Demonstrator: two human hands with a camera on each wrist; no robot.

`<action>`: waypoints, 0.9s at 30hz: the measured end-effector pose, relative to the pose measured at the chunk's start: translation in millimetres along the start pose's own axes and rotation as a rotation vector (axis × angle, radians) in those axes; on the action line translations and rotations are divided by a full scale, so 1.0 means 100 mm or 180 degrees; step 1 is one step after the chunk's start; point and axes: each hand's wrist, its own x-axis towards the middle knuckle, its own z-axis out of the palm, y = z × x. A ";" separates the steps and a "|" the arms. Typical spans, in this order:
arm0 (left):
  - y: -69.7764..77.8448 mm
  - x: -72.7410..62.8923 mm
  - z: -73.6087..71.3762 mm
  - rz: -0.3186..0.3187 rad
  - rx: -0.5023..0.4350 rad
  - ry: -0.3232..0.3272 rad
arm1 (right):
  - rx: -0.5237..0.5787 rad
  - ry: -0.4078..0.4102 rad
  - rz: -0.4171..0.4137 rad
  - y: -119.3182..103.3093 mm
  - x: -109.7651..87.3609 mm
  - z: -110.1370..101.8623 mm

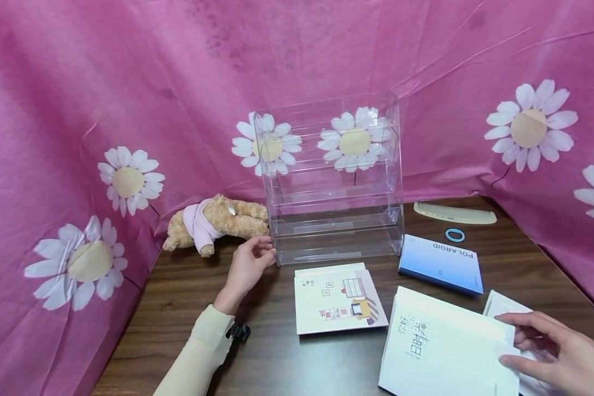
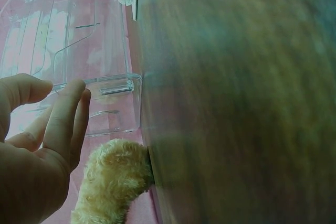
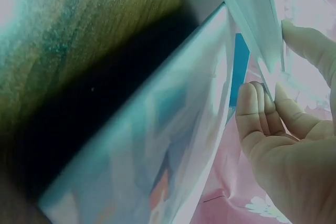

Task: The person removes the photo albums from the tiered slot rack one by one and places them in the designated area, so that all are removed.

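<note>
A clear plastic tiered rack (image 1: 334,256) stands upright at the back of the wooden table. My left hand (image 1: 249,264) is at its lower left corner, thumb and fingers pinching the side edge; the left wrist view shows the fingertips (image 2: 73,86) at that edge. My right hand (image 1: 559,346) grips a white book (image 1: 445,341) with dark lettering by its right side, thumb on top and fingers beneath. In the right wrist view this book (image 3: 257,19) is tilted above another book (image 3: 152,129) with a coloured cover.
An illustrated white book (image 1: 339,300) lies before the rack. Right of it are a blue Polaroid box (image 1: 440,264), a blue ring (image 1: 455,235) and a pale comb (image 1: 455,214). A teddy bear (image 1: 218,220) lies left of the rack. Pink flowered cloth (image 1: 188,82) hangs around the table.
</note>
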 end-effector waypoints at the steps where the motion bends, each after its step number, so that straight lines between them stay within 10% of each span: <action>1: 0.00 0.00 0.00 -0.0004 0.0001 -0.0001 | -0.0066 -0.0066 0.0067 -0.02 0.02 -0.01; 27: 0.00 0.00 0.00 -0.0006 -0.0065 0.0001 | -0.0047 -0.0556 0.0368 -0.02 0.24 -0.06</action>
